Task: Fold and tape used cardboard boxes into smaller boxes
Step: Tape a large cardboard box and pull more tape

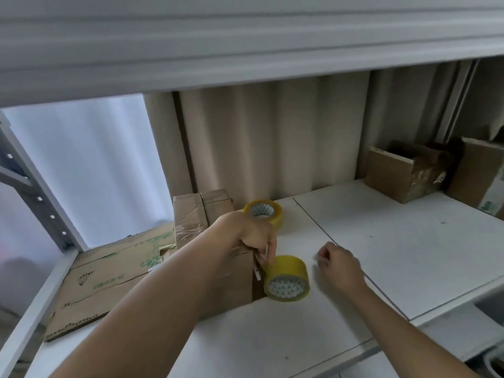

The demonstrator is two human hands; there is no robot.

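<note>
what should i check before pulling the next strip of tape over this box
1. Left hand steadying the box: ok, it grips the box's top right edge.
2. Tape roll within reach: ok, it lies against the box's right side.
3. Tape's free end held: cannot tell, left fingers pinch something pale by the roll.
4. Right hand free: cannot tell, curled, and it may pinch something small.
5. Spare roll at hand: ok, behind the left hand.
6. Flaps closed: cannot tell, the arm hides the top.
</note>
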